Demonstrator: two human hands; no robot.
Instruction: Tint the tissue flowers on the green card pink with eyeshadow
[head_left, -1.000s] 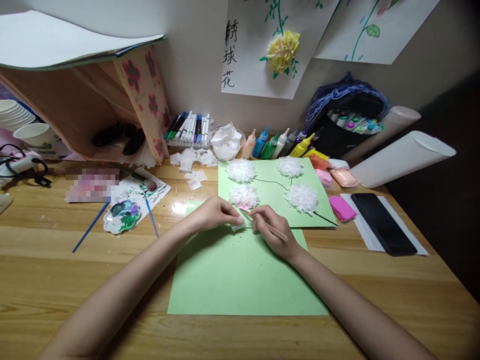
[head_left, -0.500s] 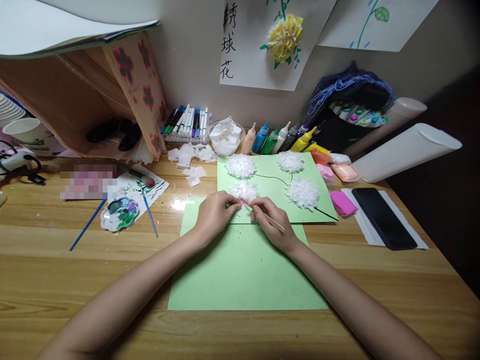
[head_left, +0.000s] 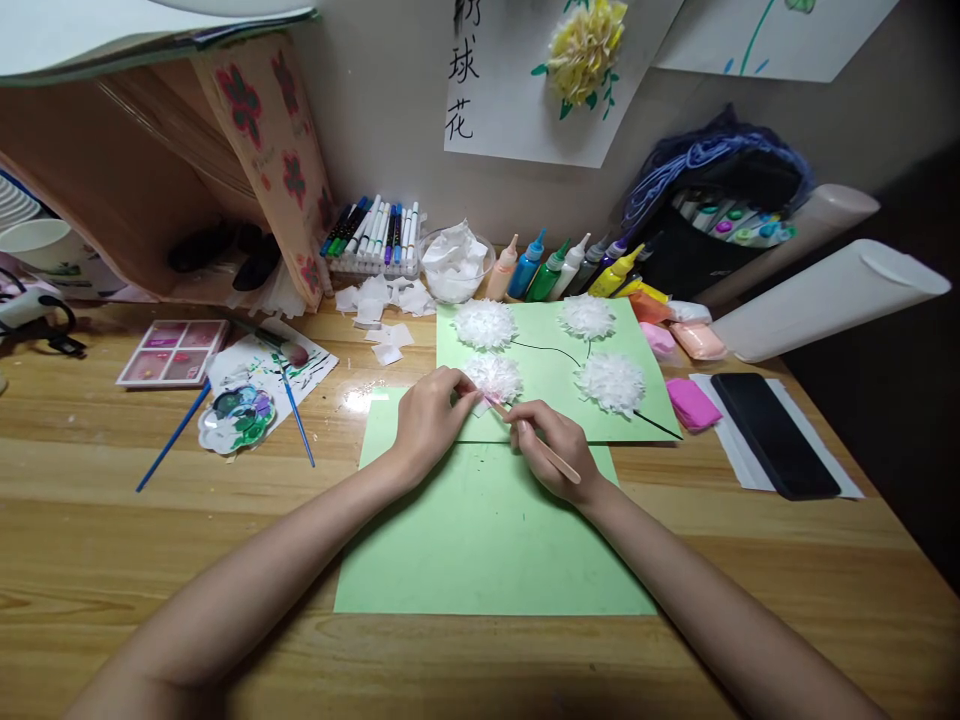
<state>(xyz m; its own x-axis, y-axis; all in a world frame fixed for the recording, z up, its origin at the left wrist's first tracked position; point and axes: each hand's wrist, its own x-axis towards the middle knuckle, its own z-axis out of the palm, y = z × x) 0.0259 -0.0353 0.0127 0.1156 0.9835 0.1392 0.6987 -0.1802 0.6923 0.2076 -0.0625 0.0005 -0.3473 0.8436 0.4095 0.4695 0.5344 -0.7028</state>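
Head view: two bare hands are brought close together over the near edge of the upper green sheet (head_left: 645, 425).
Left hand (head_left: 429, 420): thumb and fingers are narrowed at a small white paper piece (head_left: 478, 409); whether it is gripped cannot be told.
Right hand (head_left: 553, 448): a slim pale stick (head_left: 561, 464) is held pen-fashion, its tip angled toward the flower.
Near-left white flower (head_left: 495, 374): it is set on the upper sheet, just beyond the fingertips, its front edge tinged pink.
Petals: they could be bent or torn if the stick were pressed too hard.
Paper piece: it could be creased or knocked askew, the working gap being so tight.
Upper sheet: since the lower green sheet (head_left: 487, 560) is overlapped by it, it might be slid by a dragging wrist.
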